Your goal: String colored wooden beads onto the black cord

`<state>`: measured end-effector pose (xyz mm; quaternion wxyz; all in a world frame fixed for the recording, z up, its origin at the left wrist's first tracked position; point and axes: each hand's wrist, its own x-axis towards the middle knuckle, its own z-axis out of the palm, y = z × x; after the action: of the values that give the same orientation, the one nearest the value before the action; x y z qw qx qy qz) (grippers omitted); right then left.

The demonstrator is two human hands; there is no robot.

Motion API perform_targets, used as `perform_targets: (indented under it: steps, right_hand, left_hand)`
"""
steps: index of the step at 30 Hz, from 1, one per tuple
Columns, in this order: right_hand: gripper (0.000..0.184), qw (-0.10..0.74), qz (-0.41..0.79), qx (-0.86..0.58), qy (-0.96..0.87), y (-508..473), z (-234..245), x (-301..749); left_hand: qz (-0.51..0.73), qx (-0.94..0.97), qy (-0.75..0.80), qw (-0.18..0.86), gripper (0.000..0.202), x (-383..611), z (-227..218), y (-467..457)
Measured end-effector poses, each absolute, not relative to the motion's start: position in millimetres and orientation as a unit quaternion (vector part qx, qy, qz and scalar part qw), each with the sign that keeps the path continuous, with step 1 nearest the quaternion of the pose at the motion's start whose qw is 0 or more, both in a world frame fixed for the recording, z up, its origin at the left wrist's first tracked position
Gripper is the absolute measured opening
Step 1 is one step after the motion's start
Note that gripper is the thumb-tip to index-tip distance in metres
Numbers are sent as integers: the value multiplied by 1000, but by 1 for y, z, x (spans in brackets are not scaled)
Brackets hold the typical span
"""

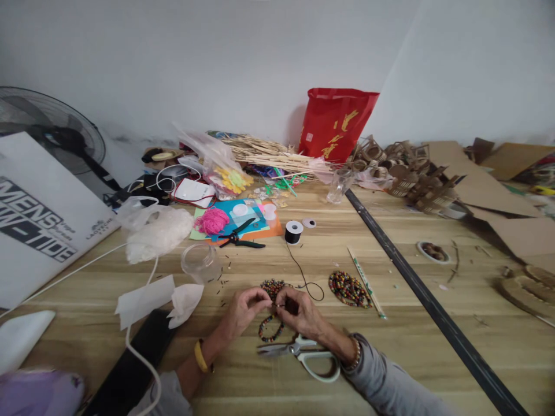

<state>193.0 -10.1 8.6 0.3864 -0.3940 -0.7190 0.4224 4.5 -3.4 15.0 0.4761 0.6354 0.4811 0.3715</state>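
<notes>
My left hand [247, 307] and my right hand [299, 312] meet near the table's front edge, fingers pinched together on a string of coloured beads [270, 329] that loops down between them. A black cord runs from my hands up to a black thread spool [293, 231]. A small heap of beads [272, 286] lies just behind my fingers. A second, oval beaded piece [349, 288] rests to the right. White-handled scissors [303, 353] lie under my right wrist.
Black pliers [239, 238] and pink yarn [212, 221] sit on coloured paper. A clear jar [200, 263], tissue [156, 297], a red bag [336, 124], straw sticks [269, 153], cardboard pieces [489, 190], a fan [47, 127] and a white printed bag [39, 219] surround the wooden table [411, 352].
</notes>
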Motion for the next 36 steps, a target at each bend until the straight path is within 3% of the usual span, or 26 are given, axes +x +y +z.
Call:
perform_targets:
  steps: [6,13,21,36]
  right_hand:
    - [10,410,369,-378,-743,-7,4,194]
    - [11,426,374,-351,-746,-7,10,195]
    - [24,421,400,-341,-739,-7,15,195]
    - [26,452,395,-328,-729,-10,13,196]
  left_hand:
    - [395,615,489,476,16,4,22,-4]
    - [384,624,491,470,17,5,27,-5]
    - [389,629,477,474,18,4,20,-6]
    - [343,687,428,477,23,7,8,-6]
